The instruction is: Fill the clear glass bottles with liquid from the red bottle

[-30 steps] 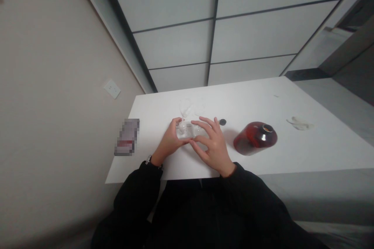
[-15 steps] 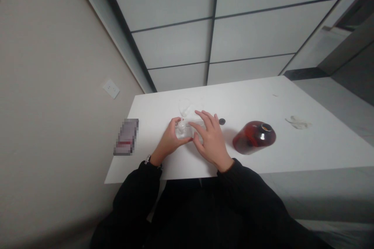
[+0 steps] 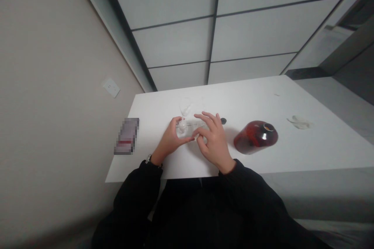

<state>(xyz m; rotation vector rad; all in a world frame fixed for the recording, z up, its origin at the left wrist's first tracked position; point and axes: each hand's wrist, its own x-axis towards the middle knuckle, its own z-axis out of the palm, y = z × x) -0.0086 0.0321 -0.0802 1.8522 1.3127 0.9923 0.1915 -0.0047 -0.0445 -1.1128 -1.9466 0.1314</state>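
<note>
My left hand (image 3: 169, 140) is wrapped round a small clear glass vessel (image 3: 184, 129) with a round stopper, standing on the white table (image 3: 263, 97). My right hand (image 3: 214, 140) is at the vessel's right side, thumb and forefinger pinched at its edge, the other fingers spread above it. What the pinch holds is too small to make out. A clear stemmed glass (image 3: 186, 106) stands just behind the hands.
A dark red glass bottle (image 3: 254, 137) with an open neck is right of my right hand. A small black cap (image 3: 223, 121) lies behind it. A crumpled clear wrapper (image 3: 300, 121) lies far right. A blurred box (image 3: 126, 136) hangs at the table's left edge.
My right hand has drawn in from a spread pose over the vessel to a pinch at its right edge. The left hand has kept its hold.
</note>
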